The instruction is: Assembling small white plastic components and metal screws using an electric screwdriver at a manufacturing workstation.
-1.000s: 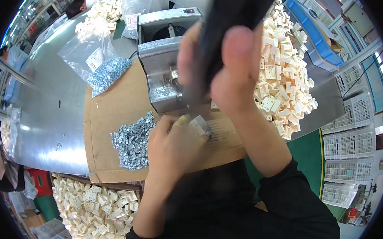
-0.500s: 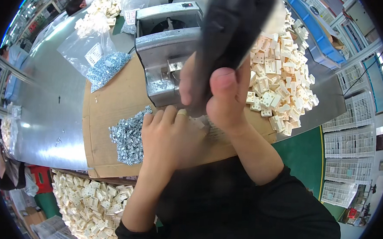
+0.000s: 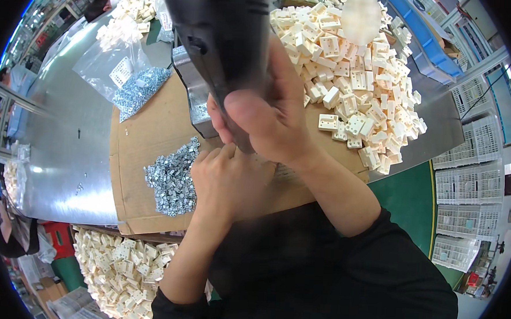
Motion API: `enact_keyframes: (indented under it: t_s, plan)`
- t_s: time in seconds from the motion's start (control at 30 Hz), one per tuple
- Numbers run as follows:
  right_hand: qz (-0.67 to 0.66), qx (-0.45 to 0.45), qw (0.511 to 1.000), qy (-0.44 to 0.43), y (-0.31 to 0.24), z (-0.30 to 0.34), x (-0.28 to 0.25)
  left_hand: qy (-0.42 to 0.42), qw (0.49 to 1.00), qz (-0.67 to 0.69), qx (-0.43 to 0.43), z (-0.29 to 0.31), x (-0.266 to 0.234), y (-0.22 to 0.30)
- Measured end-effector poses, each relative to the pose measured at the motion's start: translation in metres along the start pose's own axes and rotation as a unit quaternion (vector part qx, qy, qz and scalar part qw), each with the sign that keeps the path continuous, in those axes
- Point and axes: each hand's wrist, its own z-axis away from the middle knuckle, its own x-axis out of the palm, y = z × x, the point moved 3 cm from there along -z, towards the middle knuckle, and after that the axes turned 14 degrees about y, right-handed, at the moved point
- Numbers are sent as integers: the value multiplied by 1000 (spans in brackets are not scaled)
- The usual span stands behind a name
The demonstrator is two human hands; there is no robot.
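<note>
My right hand [image 3: 275,117] is wrapped round a black handheld power screwdriver [image 3: 221,36], blurred and close to the camera. Its lower end points down at my left hand [image 3: 228,178], which is closed low over the cardboard sheet [image 3: 137,165]. What the left fingers grip is hidden beneath them and the tool. Just left of that hand lies a heap of small silvery metal pieces [image 3: 170,181]. A grey metal machine [image 3: 192,90] stands beyond, largely covered by the screwdriver.
Cream plastic blocks [image 3: 357,101] are heaped at the right, and more blocks [image 3: 119,273] fill the lower left, below the table's edge. A clear bag of small metal parts [image 3: 140,90] lies at the back left. White crates [image 3: 468,182] line the right side.
The screwdriver and my right hand have shifted left, now covering more of the machine and uncovering more of the right-hand block heap. My left hand stays in nearly the same place.
</note>
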Motion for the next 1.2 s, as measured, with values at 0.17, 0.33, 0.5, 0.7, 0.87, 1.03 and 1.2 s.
enact_keyframes:
  t_s: [0.17,0.33,0.5,0.7,0.87,1.03,1.2]
  plan:
    - [30,16,999,-16,0,1,3,7,1000,-22,7,8,7,-7]
    - [97,-14,994,-41,-16,6,-12,44,998,-19,42,6,4,-11]
    - [393,-58,918,-12,-74,8,-74,86,993,39,-65,29,-91,-10]
    - [730,-67,649,-204,-78,21,-112,-142,921,-325,-162,138,-183,-83]
    - [802,-29,518,-297,-66,27,-111,-172,864,-404,-246,165,-214,-104]
    - [817,-10,478,-322,-57,32,-125,35,970,-55,-236,75,-134,-51]
    - [763,7,570,-306,-68,30,-123,25,988,-63,-142,27,-69,-41]
